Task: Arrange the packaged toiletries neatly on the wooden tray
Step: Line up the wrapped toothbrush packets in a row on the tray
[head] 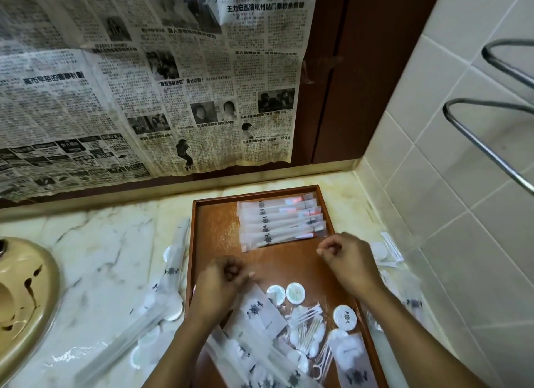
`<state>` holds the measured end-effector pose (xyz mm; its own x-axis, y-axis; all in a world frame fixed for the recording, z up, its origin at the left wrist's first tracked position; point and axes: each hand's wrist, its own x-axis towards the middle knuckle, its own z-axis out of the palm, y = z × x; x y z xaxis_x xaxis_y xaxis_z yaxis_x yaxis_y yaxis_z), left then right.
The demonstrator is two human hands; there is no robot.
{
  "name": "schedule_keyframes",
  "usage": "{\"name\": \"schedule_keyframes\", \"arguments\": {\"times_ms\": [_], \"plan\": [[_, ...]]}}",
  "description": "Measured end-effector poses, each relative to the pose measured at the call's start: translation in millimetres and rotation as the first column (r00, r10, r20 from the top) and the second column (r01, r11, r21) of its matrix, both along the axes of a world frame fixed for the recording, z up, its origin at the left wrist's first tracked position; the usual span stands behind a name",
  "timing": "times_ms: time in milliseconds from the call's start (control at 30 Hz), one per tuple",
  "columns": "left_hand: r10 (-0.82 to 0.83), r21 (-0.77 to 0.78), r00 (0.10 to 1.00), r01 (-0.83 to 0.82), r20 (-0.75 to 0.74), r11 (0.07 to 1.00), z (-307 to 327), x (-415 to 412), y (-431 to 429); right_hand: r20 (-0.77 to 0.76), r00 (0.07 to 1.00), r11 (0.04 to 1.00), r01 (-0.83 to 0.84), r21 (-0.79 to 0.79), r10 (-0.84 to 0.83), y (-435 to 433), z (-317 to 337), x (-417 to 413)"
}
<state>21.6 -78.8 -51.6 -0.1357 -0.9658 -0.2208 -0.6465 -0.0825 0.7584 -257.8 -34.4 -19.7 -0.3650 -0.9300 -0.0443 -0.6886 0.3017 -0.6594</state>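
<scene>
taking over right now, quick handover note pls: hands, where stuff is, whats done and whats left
Left hand: fingers curled over the near half of the wooden tray; grip unclear.
Right hand: curled beside the toothbrush packets; grip unclear.
Done: toothbrush packets lie in a neat row at the tray's far end.
Left: round soaps, cotton swabs and a white sachet are jumbled at the near end; loose packets lie on the counter on both sides of the tray.
</scene>
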Motion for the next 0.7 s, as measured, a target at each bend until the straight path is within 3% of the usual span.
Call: {"name": "schedule_keyframes", "arguments": {"times_ms": [167,333,500,633,700], "plan": [[-0.216,0.019,0.939,0.219,0.268,0.976,-9,7,32,0.150,0.955,0.913,-0.291,0.285,0.257,68,10,52],[-0.117,-0.015,0.964,0.124,0.240,0.992,-7,8,42,0.000,0.870,0.782,-0.443,0.438,0.493,114,4,92],[-0.046,-0.116,0.990,0.062,0.135,0.991,-4,13,51,-0.027,0.909,0.838,-0.372,0.399,0.417,135,-7,95],[0.026,-0.133,1.000,-0.025,0.001,0.991,-11,24,55,0.035,0.979,0.917,-0.199,0.347,0.200,149,0,74],[0.036,-0.149,0.999,-0.034,0.014,0.988,-12,24,61,0.061,0.994,0.943,-0.107,0.316,0.092,156,0,61]]}}
